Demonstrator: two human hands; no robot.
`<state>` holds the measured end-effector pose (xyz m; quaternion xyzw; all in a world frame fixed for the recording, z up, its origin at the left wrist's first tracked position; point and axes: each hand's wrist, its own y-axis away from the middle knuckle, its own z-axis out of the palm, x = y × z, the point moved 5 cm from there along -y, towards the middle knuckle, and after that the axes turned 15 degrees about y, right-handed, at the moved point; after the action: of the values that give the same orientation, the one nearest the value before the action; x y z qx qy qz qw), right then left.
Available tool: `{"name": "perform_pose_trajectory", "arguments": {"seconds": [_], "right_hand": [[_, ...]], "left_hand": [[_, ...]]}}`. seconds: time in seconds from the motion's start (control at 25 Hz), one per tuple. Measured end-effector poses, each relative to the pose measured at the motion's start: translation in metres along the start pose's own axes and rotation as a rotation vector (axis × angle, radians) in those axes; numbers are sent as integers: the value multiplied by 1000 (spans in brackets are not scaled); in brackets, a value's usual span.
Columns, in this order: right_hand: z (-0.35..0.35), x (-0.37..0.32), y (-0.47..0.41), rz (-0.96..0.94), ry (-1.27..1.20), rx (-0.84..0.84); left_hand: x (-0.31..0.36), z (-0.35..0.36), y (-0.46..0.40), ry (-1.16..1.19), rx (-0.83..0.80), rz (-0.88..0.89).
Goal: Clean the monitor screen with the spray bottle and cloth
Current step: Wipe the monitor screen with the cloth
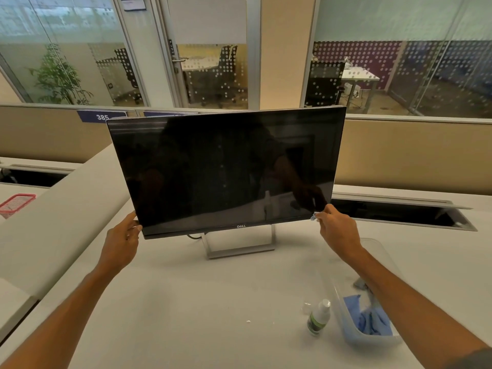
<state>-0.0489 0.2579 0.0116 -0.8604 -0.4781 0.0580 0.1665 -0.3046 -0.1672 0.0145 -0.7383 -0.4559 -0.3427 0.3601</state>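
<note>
A black monitor (pixel 226 169) on a silver stand (pixel 239 249) sits on the white desk (pixel 186 302), its screen dark and tilted. My left hand (pixel 121 241) grips the monitor's lower left corner. My right hand (pixel 336 230) is at the lower right corner, pinching a small light blue cloth (pixel 315 216) against the screen's edge. A small spray bottle (pixel 319 316) with a white cap and green label stands upright on the desk at the lower right, apart from both hands.
A clear plastic bin (pixel 372 339) beside the bottle holds several blue cloths (pixel 368 318), under my right forearm. A cable slot (pixel 399 213) opens in the desk behind the monitor. A red mesh tray (pixel 16 205) sits far left. Beige partitions and glass walls stand behind.
</note>
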Motion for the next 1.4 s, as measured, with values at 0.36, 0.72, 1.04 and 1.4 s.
{"name": "perform_pose_trajectory", "arguments": {"seconds": [0.36, 0.72, 1.04, 1.4], "right_hand": [[-2, 10, 0, 208, -86, 24], [-30, -206, 1, -441, -199, 179], [-16, -279, 7, -516, -32, 127], [-6, -223, 9, -434, 82, 107]], "left_hand": [[-1, 1, -4, 4, 0, 9], [-4, 6, -1, 25, 2, 44], [-2, 3, 0, 56, -7, 73], [-2, 0, 1, 47, -26, 64]]}}
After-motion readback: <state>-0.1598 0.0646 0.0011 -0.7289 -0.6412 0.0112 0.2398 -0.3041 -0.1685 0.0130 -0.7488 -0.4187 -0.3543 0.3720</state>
